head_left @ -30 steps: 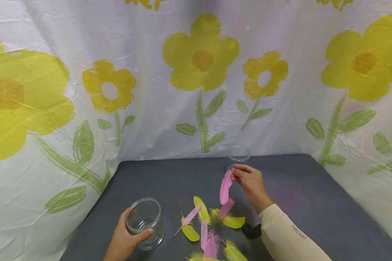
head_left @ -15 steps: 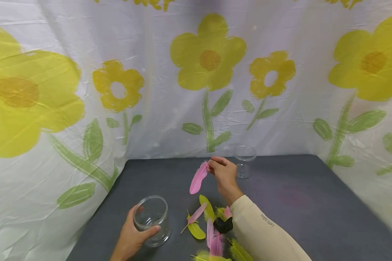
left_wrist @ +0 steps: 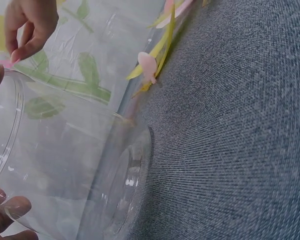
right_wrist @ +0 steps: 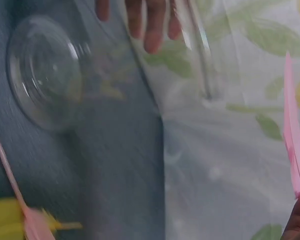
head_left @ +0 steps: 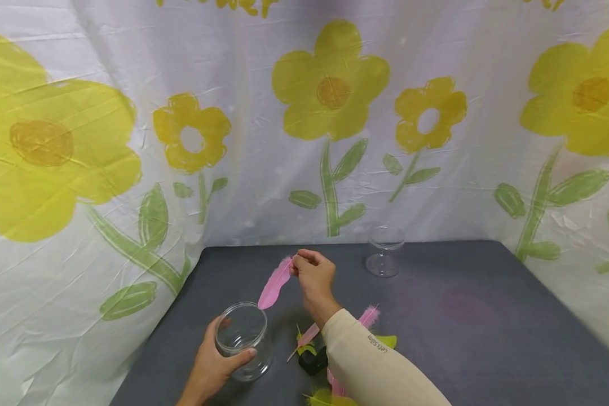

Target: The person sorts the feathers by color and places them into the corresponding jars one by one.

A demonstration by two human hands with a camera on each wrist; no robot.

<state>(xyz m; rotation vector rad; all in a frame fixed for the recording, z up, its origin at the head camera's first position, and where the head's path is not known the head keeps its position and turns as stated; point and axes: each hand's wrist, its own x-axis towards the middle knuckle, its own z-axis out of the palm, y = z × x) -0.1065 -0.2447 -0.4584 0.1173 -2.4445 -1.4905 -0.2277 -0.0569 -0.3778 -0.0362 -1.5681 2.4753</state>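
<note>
My left hand [head_left: 214,355] grips a clear glass jar [head_left: 254,361] around its side, thumb in front and fingers behind. The jar stands upright on the dark table with its round mouth uppermost, and nothing shows inside it. My right hand [head_left: 316,279] pinches a pink feather [head_left: 275,285] by its quill end. The feather slants down to the left, its broad tip right at the jar's far right rim. In the right wrist view the pink feather [right_wrist: 294,130] rises from the fingertips, to the right of the jar [right_wrist: 45,75].
Several pink and yellow feathers [head_left: 369,317] lie on the dark grey table [head_left: 436,316], partly hidden under my right sleeve [head_left: 380,361]. A second clear glass vessel [head_left: 384,254] stands at the back. A white curtain [head_left: 254,169] printed with yellow flowers hangs around the table.
My right hand has carried the pink feather leftward from near the back glass vessel to the jar's rim. The left hand keeps its grip on the jar. The head view has shifted slightly.
</note>
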